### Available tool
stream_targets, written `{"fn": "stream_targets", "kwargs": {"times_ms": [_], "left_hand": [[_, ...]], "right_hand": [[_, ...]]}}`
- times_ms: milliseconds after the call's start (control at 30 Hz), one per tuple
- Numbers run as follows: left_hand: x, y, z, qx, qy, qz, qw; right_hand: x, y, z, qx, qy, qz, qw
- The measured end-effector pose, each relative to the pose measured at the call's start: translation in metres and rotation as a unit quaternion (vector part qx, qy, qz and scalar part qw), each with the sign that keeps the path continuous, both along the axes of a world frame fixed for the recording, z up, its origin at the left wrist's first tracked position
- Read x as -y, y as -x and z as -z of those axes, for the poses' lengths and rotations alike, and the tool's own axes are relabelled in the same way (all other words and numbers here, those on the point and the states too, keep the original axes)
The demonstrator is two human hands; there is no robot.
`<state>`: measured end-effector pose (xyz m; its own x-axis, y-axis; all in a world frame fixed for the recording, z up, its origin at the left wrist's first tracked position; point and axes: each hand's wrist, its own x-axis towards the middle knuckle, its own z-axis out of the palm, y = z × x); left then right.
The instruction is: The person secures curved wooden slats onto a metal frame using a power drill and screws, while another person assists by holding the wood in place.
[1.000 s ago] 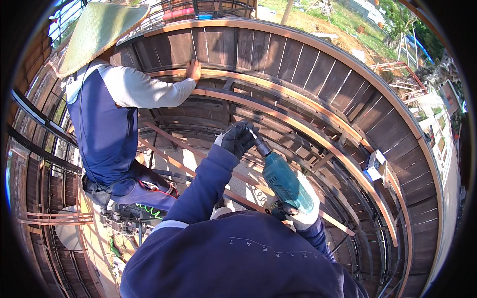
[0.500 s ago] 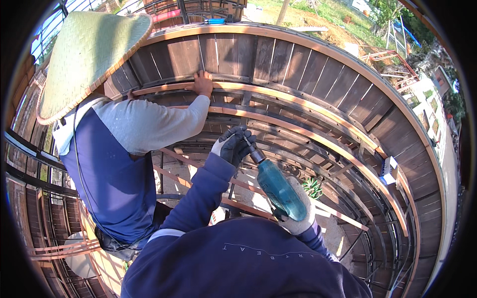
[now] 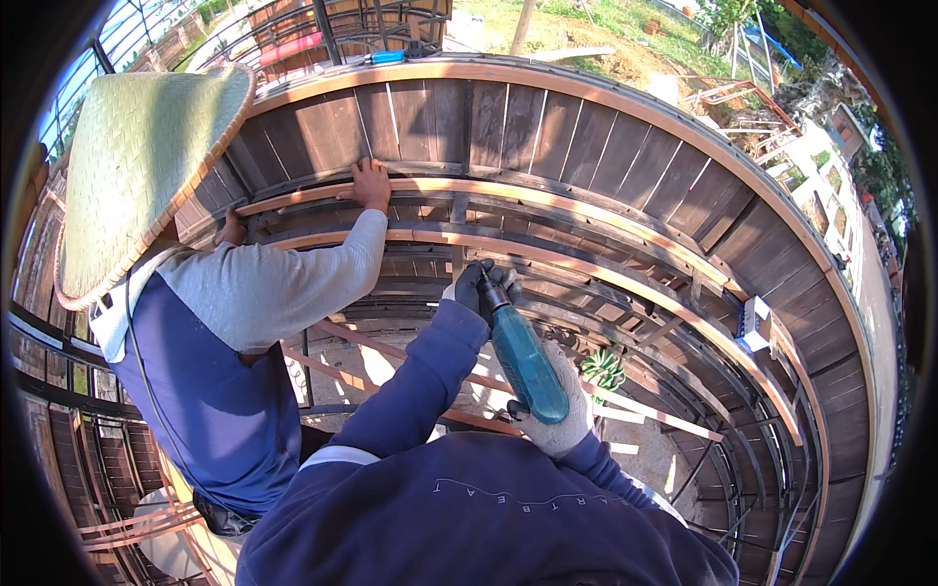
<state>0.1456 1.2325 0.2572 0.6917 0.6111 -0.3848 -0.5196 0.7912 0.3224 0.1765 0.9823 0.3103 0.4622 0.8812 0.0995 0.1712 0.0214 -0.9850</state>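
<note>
A teal power drill (image 3: 528, 366) slants across the middle in front of my chest, its chuck end pointing up and away. My right hand (image 3: 564, 405), in a pale glove, wraps round the drill's rear end. At the front, my left hand (image 3: 477, 290), in a dark-fingered glove with a pale back, closes its fingers about the chuck; the bit is mostly hidden there. Just beyond the left hand runs a curved wooden strip (image 3: 547, 251) on a dark frame.
A co-worker in a woven cone hat (image 3: 147, 166) leans in at the left, one bare hand (image 3: 371, 183) on the upper curved strip (image 3: 586, 210). A small white-and-blue box (image 3: 753, 324) rests at the right. Loose strips (image 3: 664, 415) and a green plant (image 3: 603, 369) lie below.
My left hand has come from the bit's tip down onto the chuck. The drill stands a little steeper and has shifted slightly up and left. The co-worker's hand stays at the strip.
</note>
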Motion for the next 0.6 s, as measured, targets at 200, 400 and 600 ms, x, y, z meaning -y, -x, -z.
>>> {"fn": "stream_targets", "kwargs": {"times_ms": [200,400,600], "left_hand": [[-0.032,-0.017,-0.025,0.037,0.004,-0.056,0.998],[-0.05,-0.043,-0.003,0.043,0.026,-0.024,0.998],[-0.095,-0.084,0.021,-0.041,0.011,0.021,0.999]], "right_hand": [[-0.014,-0.032,0.013,0.142,-0.093,-0.056,0.984],[-0.038,-0.037,0.041,0.148,-0.053,-0.015,0.987],[-0.078,-0.05,-0.005,0.222,0.09,0.032,0.97]]}}
